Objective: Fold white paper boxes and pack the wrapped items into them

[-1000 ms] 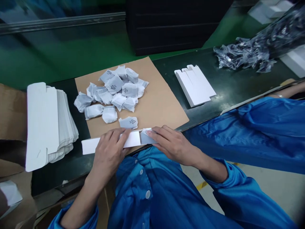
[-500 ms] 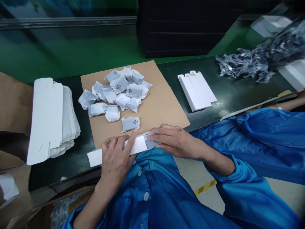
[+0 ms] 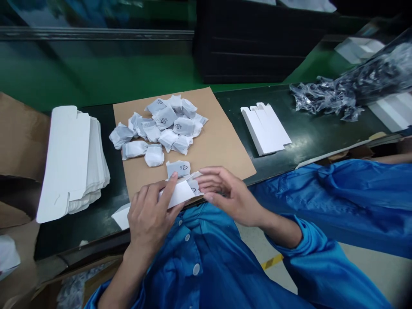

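Observation:
My left hand [image 3: 150, 210] is closed around a narrow white carton [image 3: 179, 194] near the table's front edge, its thumb along the top. A white flap sticks out past that hand on the left. In the carton's right end a grey-white wrapped packet [image 3: 193, 186] shows in part, with a printed triangle mark. My right hand [image 3: 227, 192] is at this end, fingers stretched out and thumb apart, its fingertips at the packet and end flaps; whether they press on it I cannot tell. Just behind the carton lies another wrapped packet [image 3: 179, 168].
A heap of wrapped packets [image 3: 164, 122] lies on a cardboard sheet [image 3: 222, 137]. Flattened white cartons [image 3: 72, 159] are stacked at left. Folded white cartons [image 3: 266, 128] and clear plastic bags [image 3: 328, 98] lie at right. A co-worker's blue clothing [image 3: 337, 197] is close on the right.
The packet has gone deeper into the carton. My right hand has shifted from lying over the packet to its end, with the fingers more spread. The carton has moved slightly left.

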{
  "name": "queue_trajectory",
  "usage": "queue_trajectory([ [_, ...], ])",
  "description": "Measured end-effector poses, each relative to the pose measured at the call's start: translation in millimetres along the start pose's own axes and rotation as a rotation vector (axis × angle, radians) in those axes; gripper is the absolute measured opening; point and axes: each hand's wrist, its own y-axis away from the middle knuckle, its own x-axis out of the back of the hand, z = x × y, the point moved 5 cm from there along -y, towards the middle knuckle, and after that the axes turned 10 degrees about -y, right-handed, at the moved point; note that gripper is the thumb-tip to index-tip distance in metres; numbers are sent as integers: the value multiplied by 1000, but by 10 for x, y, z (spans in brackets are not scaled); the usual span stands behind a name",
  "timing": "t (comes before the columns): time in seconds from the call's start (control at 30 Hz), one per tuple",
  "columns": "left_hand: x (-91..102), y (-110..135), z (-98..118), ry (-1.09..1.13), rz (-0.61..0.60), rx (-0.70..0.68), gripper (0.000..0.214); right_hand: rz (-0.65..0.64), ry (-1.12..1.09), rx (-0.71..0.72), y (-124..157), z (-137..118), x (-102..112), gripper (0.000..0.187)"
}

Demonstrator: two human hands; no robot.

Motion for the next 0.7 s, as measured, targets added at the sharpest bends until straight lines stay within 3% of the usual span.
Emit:
queue_trajectory([
  [0.13,-20,48,113,-52,19,42,63,23,127,-9,-16,91,-121,66],
  [0.3,-80,-54,364,-5,65,96,62,395,278,96,-70,125,21,40],
  [0.4,-69,-284,521,24,104,95,63,380,235,126,-122,31,214,39],
  [0.47,-31,-444,624,114,120,68,65,323,210,123,-167,-118,489,37],
  [0.57,59,-563,717,283,146,7,69,309,302,155,-274,-507,1208,35],
  [0.63,96,-540,664,344,155,-5,66,346,395,164,-392,-796,1796,35],
  [0.7,95,-461,461,342,146,50,62,386,488,25,-550,-954,2329,33],
])
